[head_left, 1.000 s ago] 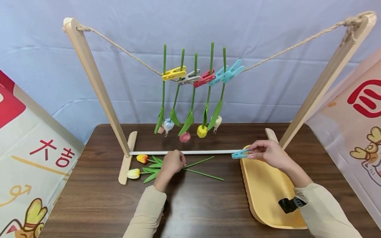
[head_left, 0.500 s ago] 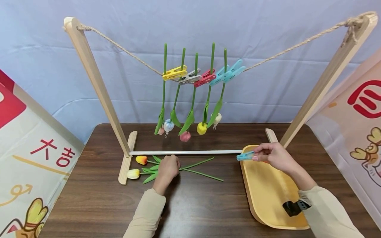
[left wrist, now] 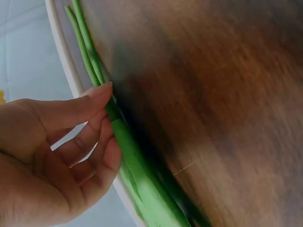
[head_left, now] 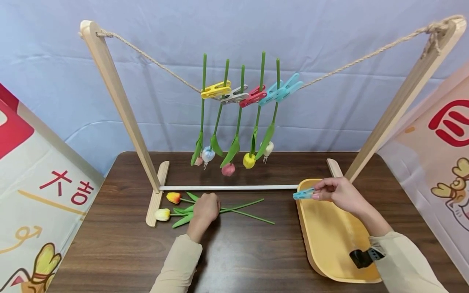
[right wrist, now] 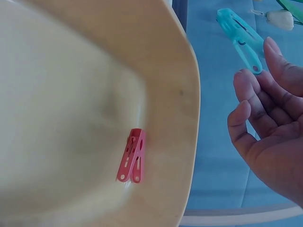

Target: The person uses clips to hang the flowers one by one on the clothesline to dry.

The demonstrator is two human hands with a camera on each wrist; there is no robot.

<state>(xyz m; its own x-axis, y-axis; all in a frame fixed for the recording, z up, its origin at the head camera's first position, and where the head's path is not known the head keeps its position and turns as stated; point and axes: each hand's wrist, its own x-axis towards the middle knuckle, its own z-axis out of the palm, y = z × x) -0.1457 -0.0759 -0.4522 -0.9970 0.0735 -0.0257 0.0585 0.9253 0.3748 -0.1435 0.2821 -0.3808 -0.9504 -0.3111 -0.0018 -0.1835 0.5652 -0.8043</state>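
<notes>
My left hand (head_left: 207, 209) pinches a green tulip stem (left wrist: 90, 49) between thumb and fingers, low over the table. Two artificial tulips lie there with crossed stems: an orange-yellow tulip (head_left: 174, 198) and a white-yellow tulip (head_left: 162, 214). Which stem is pinched is hard to tell, though the white-yellow one has shifted. A light-blue clothespin (head_left: 303, 193) is held by its handle end in my right hand (head_left: 338, 195), above the far end of the yellow bin (head_left: 318, 252). Inside that bin, the right wrist view reveals a red clothespin (right wrist: 131, 156).
A wooden frame (head_left: 121, 101) stands across the table, its rope (head_left: 157, 63) sagging in the middle. Several tulips hang upside down from it, clipped by yellow (head_left: 216, 89), grey, red and light-blue clothespins. A white bar (head_left: 256, 187) joins the posts near table level.
My right hand has drawn the light-blue clothespin rightward and slightly down. My left hand has moved slightly left and down. The white-yellow tulip's head has shifted left and its stem end has dropped nearer me.
</notes>
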